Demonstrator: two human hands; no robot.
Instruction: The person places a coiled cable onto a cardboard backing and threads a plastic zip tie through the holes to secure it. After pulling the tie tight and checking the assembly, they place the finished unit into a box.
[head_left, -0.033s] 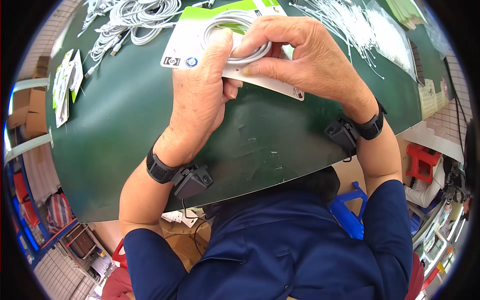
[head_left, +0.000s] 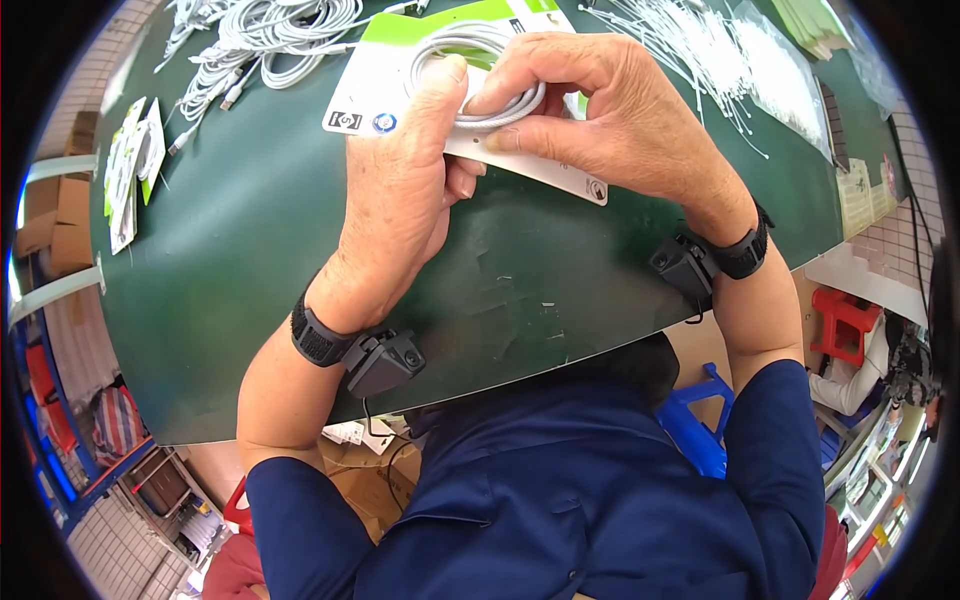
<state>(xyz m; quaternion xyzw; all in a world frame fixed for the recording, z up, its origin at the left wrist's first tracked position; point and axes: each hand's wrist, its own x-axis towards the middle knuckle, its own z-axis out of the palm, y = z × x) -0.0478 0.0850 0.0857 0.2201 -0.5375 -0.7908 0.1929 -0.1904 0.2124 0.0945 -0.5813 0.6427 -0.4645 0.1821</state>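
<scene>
Both hands work over a dark green table [head_left: 250, 270]. Between them is a white and green backing card [head_left: 375, 95] with a coiled white cable [head_left: 470, 38] lying on it. My left hand [head_left: 405, 190] grips the card from its near edge, thumb pressed onto the coil. My right hand [head_left: 610, 120] curls over the coil's right side, fingertips pinching the cable loops and thumb resting on the card's lower edge. Each wrist wears a black band with a small black device.
A heap of loose white cables [head_left: 270, 35] lies at the far left. Packed cards [head_left: 130, 170] sit at the left edge, with thin white ties [head_left: 690, 45] and clear bags [head_left: 780, 60] at the far right. A blue stool [head_left: 700, 430] stands below, with another person [head_left: 860, 370] at the right.
</scene>
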